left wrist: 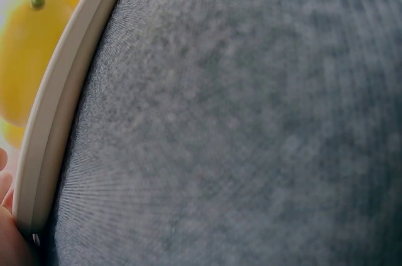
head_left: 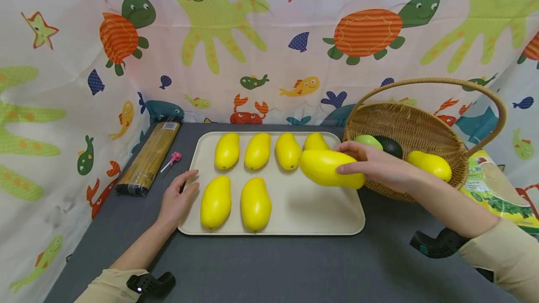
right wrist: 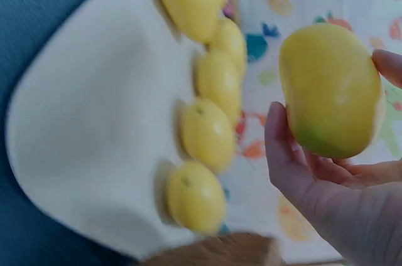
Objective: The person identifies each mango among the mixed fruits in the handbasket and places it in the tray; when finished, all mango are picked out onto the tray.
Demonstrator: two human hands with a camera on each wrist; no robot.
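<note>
My right hand [head_left: 376, 167] grips a yellow mango [head_left: 326, 167] above the right part of a cream tray [head_left: 311, 221]. In the right wrist view the mango [right wrist: 333, 90] sits between thumb and fingers, its greenish end facing the camera. Several more mangoes [head_left: 227, 151] stand in a back row on the tray. Two others, one of them a mango [head_left: 256, 204] near the middle, lie in front on the left. My left hand [head_left: 177, 200] rests at the tray's left edge, fingers over the rim; the left wrist view shows the rim [left wrist: 56, 96] and only part of the hand.
A wicker basket [head_left: 404, 116] at the right holds a green fruit [head_left: 368, 141], a dark fruit [head_left: 389, 146] and a yellow fruit [head_left: 429, 165]. Behind it lies a yellow-green package [head_left: 501, 191]. At the left are a bundle of sticks [head_left: 149, 158] and a pink lollipop [head_left: 174, 156].
</note>
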